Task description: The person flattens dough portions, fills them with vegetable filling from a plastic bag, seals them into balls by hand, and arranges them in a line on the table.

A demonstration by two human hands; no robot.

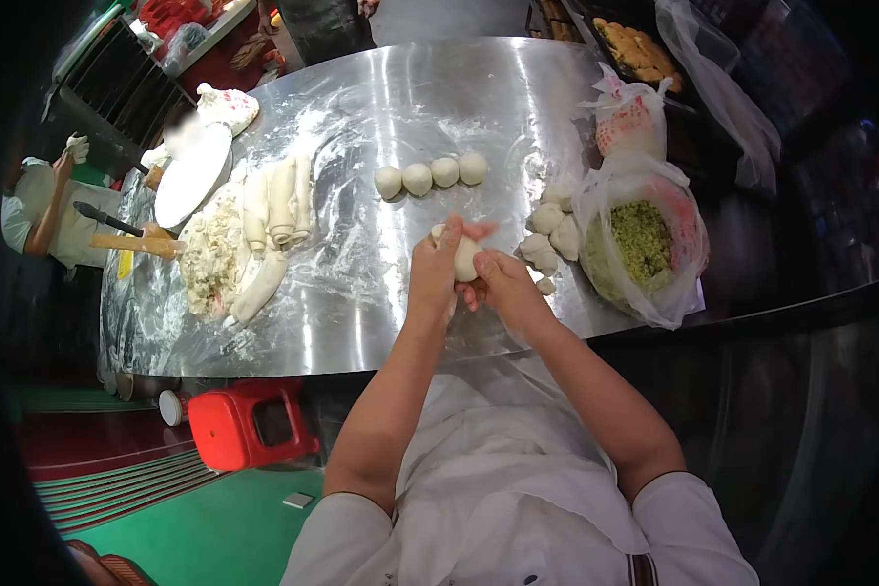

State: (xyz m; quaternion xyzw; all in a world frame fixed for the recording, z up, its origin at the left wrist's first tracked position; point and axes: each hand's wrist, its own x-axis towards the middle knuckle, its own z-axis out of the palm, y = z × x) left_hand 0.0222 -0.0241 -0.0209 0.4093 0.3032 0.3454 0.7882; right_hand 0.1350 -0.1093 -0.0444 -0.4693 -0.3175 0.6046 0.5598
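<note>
Between my hands, over the near middle of the steel table, is a piece of pale dough (468, 261). My left hand (438, 266) is closed around its left side. The fingers of my right hand (505, 280) press on its right side, with the thumb on top. Part of the dough is hidden by my fingers. Just beyond my hands, several smooth round dough balls (417, 180) lie in a row. Rougher dough pieces (538, 252) are grouped to the right of my right hand. Beside them, a plastic-lined container (610, 283) holds chopped green filling (640, 239).
Rolled dough lengths (281, 200) and a crumbly dough mass (210, 256) lie on the floured steel table (347, 332) at left, near a white oval board (193, 176). A tied plastic bag (630, 127) stands at right. A red stool (230, 430) is below. Another person (59, 210) is far left.
</note>
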